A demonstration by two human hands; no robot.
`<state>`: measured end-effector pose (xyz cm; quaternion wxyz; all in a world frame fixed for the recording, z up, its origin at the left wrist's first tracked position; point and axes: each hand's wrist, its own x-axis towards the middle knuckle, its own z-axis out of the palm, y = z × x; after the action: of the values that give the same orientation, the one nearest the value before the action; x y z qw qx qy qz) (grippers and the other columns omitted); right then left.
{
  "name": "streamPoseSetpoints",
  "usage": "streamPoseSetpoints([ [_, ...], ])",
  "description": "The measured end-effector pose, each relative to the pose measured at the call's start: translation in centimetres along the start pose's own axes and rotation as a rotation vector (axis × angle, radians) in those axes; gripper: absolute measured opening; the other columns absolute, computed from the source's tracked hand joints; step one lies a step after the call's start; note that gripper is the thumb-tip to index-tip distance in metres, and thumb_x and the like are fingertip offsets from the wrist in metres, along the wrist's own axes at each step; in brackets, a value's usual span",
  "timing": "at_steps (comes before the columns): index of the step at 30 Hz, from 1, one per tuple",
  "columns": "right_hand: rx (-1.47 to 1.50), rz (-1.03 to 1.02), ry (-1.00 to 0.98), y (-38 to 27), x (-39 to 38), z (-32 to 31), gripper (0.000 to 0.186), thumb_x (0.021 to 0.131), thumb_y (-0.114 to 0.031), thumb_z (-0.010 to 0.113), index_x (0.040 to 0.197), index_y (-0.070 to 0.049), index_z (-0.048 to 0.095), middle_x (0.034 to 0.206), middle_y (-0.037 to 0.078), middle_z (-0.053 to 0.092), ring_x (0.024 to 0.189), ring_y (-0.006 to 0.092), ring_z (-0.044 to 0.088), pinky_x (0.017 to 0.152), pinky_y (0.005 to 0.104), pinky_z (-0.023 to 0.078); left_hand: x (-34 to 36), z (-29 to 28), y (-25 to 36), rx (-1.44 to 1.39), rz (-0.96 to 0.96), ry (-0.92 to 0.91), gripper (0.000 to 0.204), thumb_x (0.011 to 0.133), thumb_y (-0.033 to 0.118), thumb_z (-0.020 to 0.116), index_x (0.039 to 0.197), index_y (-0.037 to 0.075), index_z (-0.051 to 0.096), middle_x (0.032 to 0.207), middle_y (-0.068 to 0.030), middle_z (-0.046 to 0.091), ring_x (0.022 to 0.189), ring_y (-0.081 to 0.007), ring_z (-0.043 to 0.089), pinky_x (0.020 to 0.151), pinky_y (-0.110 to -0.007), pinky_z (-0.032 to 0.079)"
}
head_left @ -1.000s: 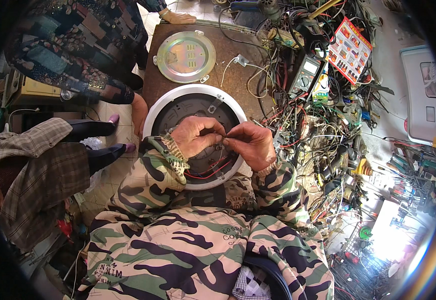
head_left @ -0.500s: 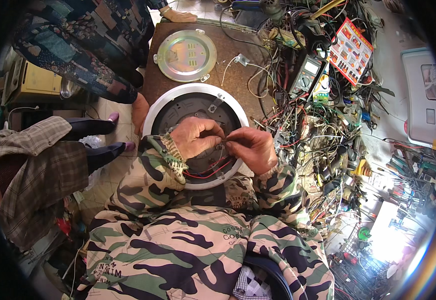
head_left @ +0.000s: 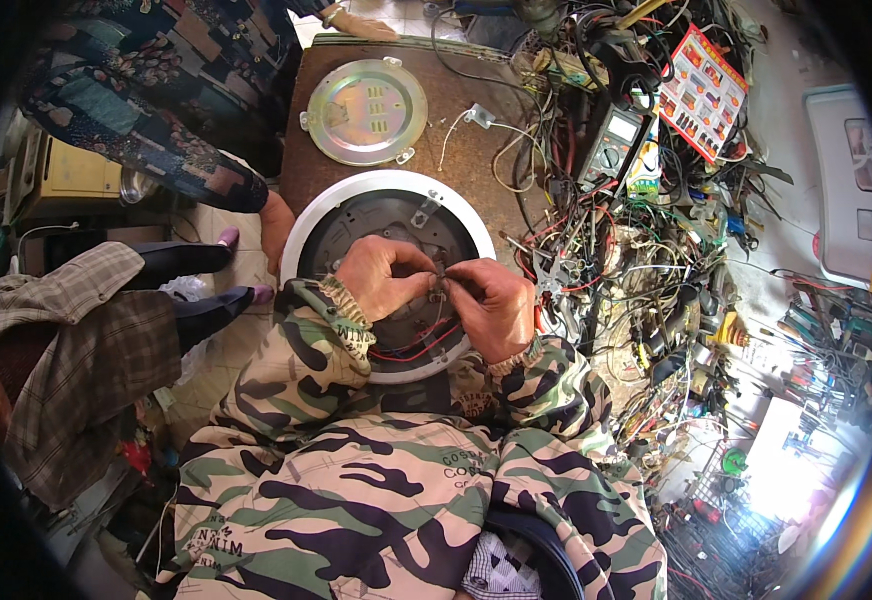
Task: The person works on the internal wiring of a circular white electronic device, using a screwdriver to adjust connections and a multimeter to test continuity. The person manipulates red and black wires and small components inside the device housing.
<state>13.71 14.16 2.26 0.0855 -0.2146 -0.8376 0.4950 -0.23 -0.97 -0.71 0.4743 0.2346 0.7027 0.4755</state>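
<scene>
A round appliance base [head_left: 301, 235] with a white rim and a dark inside is in front of me on the brown table. Over its middle, my left hand [head_left: 381, 277] and my right hand [head_left: 494, 308] are closed in pinches with their fingertips nearly meeting. Between them is a thin wire [head_left: 437, 305]; its end is hidden by the fingers. Red wires [head_left: 418, 352] curve through the near part of the base. Inside its far right edge shows a metal bracket [head_left: 426, 210]. A round metal cover plate [head_left: 368, 112] lies beyond the base.
A small part with a white wire [head_left: 479, 117] lies on the table [head_left: 446, 72]. Tangled cables crowd the right side, with a multimeter [head_left: 616, 140] and a printed sheet [head_left: 704, 95] on top. Another person's hand [head_left: 276, 230] is beside the base's left rim; their other hand [head_left: 364, 27] rests on the far edge.
My right hand has shifted slightly left and turned more upright, its fingertips closer to the left hand's. Both hands still pinch the wire. The whole view has shifted a little.
</scene>
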Motion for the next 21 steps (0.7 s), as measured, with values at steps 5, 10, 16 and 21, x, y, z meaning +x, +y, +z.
streamPoseSetpoints([
  [5,-0.02,-0.007,0.02,0.0,0.2,-0.1,0.017,0.085,-0.004,0.076,0.101,0.001,0.075,0.095,0.018,0.074,0.087,0.0371,0.074,0.077,0.041,0.058,0.4,0.1,-0.6,-0.146,-0.061,0.01,0.018,0.09,0.008,0.077,0.102,-0.006,0.077,0.084,-0.0064,0.075,0.074,-0.009,0.067,0.067,-0.025,0.054],
  [10,-0.243,-0.082,0.197,-0.2,-0.5,-0.2,0.02,0.083,-0.006,0.079,0.101,-0.002,0.073,0.108,0.019,0.069,0.099,0.0395,0.07,0.084,0.0454,0.056,0.2,0.1,-0.1,-0.061,-0.102,0.148,0.021,0.088,0.013,0.076,0.102,-0.003,0.079,0.085,-0.0113,0.078,0.08,-0.0164,0.073,0.076,-0.031,0.056],
  [16,-0.438,-0.243,0.202,0.8,-0.4,-0.1,0.03,0.075,-0.013,0.083,0.102,-0.003,0.072,0.14,0.027,0.055,0.13,0.05,0.052,0.108,0.0584,0.043,0.4,0.1,-0.7,0.086,-0.036,0.228,0.023,0.088,0.016,0.076,0.102,-0.002,0.078,0.088,-0.017,0.078,0.081,-0.0203,0.074,0.078,-0.034,0.056],
  [21,-0.395,-0.25,0.191,2.2,-0.3,1.2,0.023,0.077,-0.01,0.078,0.099,-0.004,0.074,0.147,0.027,0.052,0.134,0.0521,0.049,0.11,0.0588,0.041,0.7,0.2,-0.5,0.119,-0.021,0.207,0.022,0.089,0.017,0.076,0.099,-0.002,0.078,0.087,-0.0163,0.078,0.081,-0.0198,0.074,0.077,-0.034,0.055],
])
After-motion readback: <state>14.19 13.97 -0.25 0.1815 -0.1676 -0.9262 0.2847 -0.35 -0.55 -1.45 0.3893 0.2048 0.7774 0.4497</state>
